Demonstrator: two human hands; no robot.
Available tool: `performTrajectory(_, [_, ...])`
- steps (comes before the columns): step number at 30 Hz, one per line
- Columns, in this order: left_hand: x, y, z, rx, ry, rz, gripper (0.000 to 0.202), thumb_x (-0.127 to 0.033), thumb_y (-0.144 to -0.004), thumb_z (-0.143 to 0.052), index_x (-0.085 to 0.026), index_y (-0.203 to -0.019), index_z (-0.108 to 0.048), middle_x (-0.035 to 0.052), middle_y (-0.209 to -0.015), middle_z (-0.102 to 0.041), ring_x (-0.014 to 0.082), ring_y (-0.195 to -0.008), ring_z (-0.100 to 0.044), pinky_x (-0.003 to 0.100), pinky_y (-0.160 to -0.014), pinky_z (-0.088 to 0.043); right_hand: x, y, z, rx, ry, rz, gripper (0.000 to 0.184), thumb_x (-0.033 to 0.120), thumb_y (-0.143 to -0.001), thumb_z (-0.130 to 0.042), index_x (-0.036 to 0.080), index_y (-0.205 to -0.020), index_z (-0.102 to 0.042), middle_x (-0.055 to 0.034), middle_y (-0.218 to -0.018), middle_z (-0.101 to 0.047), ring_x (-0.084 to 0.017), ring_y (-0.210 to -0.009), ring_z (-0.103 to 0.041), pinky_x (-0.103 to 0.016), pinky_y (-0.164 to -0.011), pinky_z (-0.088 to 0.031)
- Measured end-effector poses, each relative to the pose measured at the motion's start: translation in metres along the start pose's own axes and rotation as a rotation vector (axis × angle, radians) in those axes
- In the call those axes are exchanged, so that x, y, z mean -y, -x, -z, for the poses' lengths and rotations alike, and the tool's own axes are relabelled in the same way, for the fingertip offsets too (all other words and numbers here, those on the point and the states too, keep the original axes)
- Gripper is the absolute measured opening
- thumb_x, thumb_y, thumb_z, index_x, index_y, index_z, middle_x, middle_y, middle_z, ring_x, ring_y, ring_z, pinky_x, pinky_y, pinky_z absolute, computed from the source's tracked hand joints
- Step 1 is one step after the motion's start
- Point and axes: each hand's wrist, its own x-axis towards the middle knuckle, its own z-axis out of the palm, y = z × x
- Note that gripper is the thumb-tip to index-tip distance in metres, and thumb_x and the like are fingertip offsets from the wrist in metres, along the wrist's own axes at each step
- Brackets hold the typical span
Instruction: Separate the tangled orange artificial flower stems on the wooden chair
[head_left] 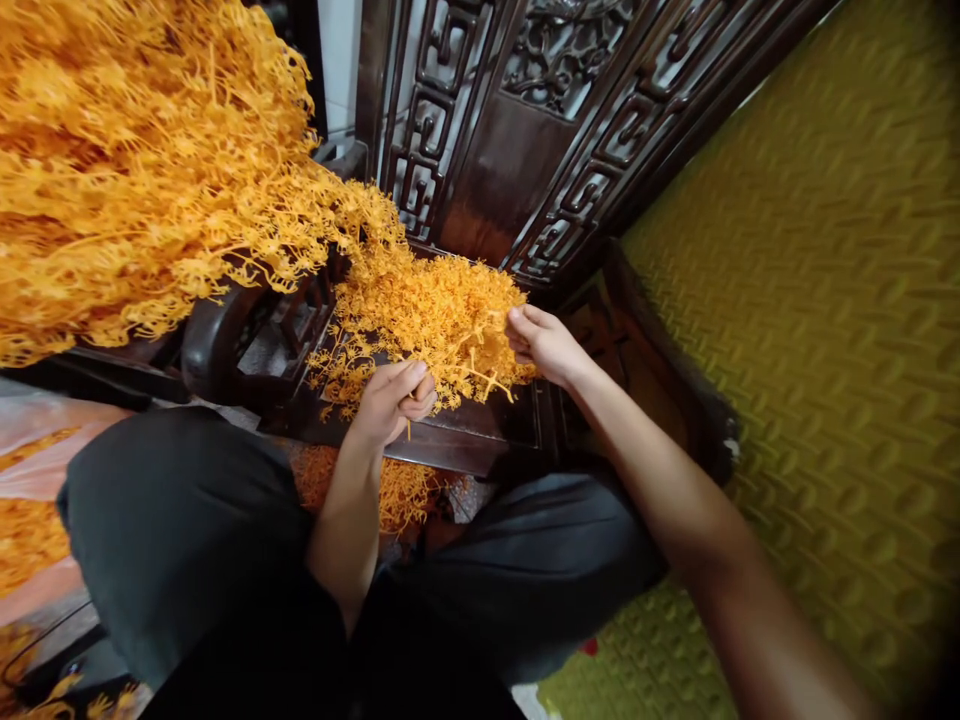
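Observation:
A heap of orange plastic-looking sprigs [427,300] with thin stems and small star-like tips lies on a dark wooden seat [465,445]. At the near edge of this heap my left hand [394,400] is closed on the thin stem of an orange sprig, and a bit of stem pokes out below the fist. Further right, my right hand [536,340] pinches at the heap's right side. Its fingertips are pressed together against orange strands, but what exactly they hold is too small to make out.
A much larger orange pile [135,180] rises at the left, joining the heap. Carved dark wood panels [517,150] stand behind. More orange pieces lie on the floor [405,495] and in a clear plastic bag [37,430]. Yellow-green textured matting [825,300] fills the right.

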Motion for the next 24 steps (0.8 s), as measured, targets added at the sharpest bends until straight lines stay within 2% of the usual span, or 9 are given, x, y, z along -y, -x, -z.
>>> performTrajectory(2, [0.004,-0.001,-0.001,0.010,-0.061,0.031,0.047,-0.047,-0.097,-0.059,-0.019,-0.062,-0.045,-0.0090,-0.048,-0.024,0.0048,-0.042,-0.023,0.024,-0.045,-0.015,0.000,-0.002,-0.012,0.082,0.006,0.006,0.059,0.068,-0.076,-0.080,0.022,-0.076,-0.042,0.0076,-0.064,-0.030,-0.007,-0.053,-0.025,-0.020,-0.045,-0.022])
performTrajectory(3, [0.005,0.000,-0.001,0.014,-0.096,0.047,0.048,-0.049,-0.097,-0.058,-0.020,-0.061,-0.045,-0.0088,-0.048,-0.024,0.0052,-0.042,-0.023,0.025,-0.045,-0.015,0.000,-0.005,-0.016,0.075,0.018,0.021,0.059,0.068,-0.076,-0.079,0.022,-0.076,-0.043,0.0073,-0.064,-0.031,-0.007,-0.053,-0.026,-0.020,-0.045,-0.024])
performTrajectory(4, [0.006,0.000,-0.002,0.015,-0.133,0.057,0.049,-0.051,-0.097,-0.058,-0.020,-0.061,-0.045,-0.0085,-0.049,-0.024,0.0057,-0.043,-0.023,0.026,-0.046,-0.015,-0.001,-0.010,-0.017,0.026,0.035,0.041,0.058,0.069,-0.075,-0.079,0.022,-0.077,-0.045,0.0069,-0.064,-0.033,-0.007,-0.054,-0.028,-0.020,-0.045,-0.026])
performTrajectory(6, [0.005,0.001,-0.002,0.009,-0.238,0.058,0.049,-0.053,-0.098,-0.055,-0.020,-0.062,-0.048,-0.0075,-0.050,-0.027,0.0069,-0.044,-0.025,0.027,-0.047,-0.017,-0.003,-0.021,-0.012,-0.151,0.060,0.072,0.059,0.070,-0.071,-0.081,0.023,-0.079,-0.045,0.0060,-0.066,-0.038,-0.008,-0.055,-0.034,-0.020,-0.046,-0.030])
performTrajectory(9, [-0.003,0.005,-0.005,-0.006,-0.540,0.009,0.047,-0.050,-0.102,-0.050,-0.019,-0.069,-0.058,-0.0049,-0.054,-0.038,0.0086,-0.048,-0.034,0.029,-0.050,-0.024,-0.011,-0.039,0.005,-0.350,-0.022,0.039,0.053,0.059,-0.070,-0.081,0.023,-0.083,-0.045,0.0038,-0.075,-0.048,-0.009,-0.060,-0.043,-0.019,-0.047,-0.035])
performTrajectory(12, [-0.014,0.011,-0.012,0.007,-0.876,-0.083,0.043,-0.042,-0.106,-0.045,-0.018,-0.078,-0.067,-0.0031,-0.058,-0.049,0.0102,-0.056,-0.047,0.029,-0.060,-0.036,-0.020,-0.051,0.020,-0.378,-0.130,-0.015,0.035,0.044,-0.072,-0.071,0.022,-0.087,-0.048,0.0011,-0.081,-0.054,-0.010,-0.063,-0.050,-0.021,-0.049,-0.042])
performTrajectory(14, [-0.020,0.014,-0.017,0.019,-1.018,-0.139,0.040,-0.037,-0.107,-0.044,-0.018,-0.084,-0.071,-0.0014,-0.064,-0.058,0.0117,-0.064,-0.056,0.030,-0.069,-0.043,-0.026,-0.056,0.025,-0.374,-0.152,-0.022,0.027,0.035,-0.070,-0.067,0.022,-0.087,-0.050,-0.0001,-0.081,-0.054,-0.012,-0.065,-0.053,-0.024,-0.053,-0.048])
performTrajectory(18, [-0.028,0.021,-0.025,0.052,-1.158,-0.223,0.036,-0.034,-0.106,-0.045,-0.019,-0.089,-0.073,0.0023,-0.075,-0.067,0.0145,-0.077,-0.064,0.030,-0.075,-0.047,-0.031,-0.062,0.027,-0.417,-0.178,0.010,0.028,0.021,-0.064,-0.072,0.020,-0.083,-0.051,-0.0015,-0.080,-0.056,-0.014,-0.071,-0.060,-0.031,-0.062,-0.056])
performTrajectory(24, [-0.036,0.033,-0.029,0.045,-1.221,-0.251,0.039,-0.033,-0.105,-0.046,-0.021,-0.074,-0.066,0.0035,-0.072,-0.063,0.0156,-0.071,-0.058,0.032,-0.070,-0.045,-0.032,-0.069,0.034,-0.486,-0.171,0.099,0.029,0.024,-0.067,-0.078,0.021,-0.082,-0.053,-0.0022,-0.080,-0.060,-0.017,-0.073,-0.065,-0.035,-0.067,-0.058])
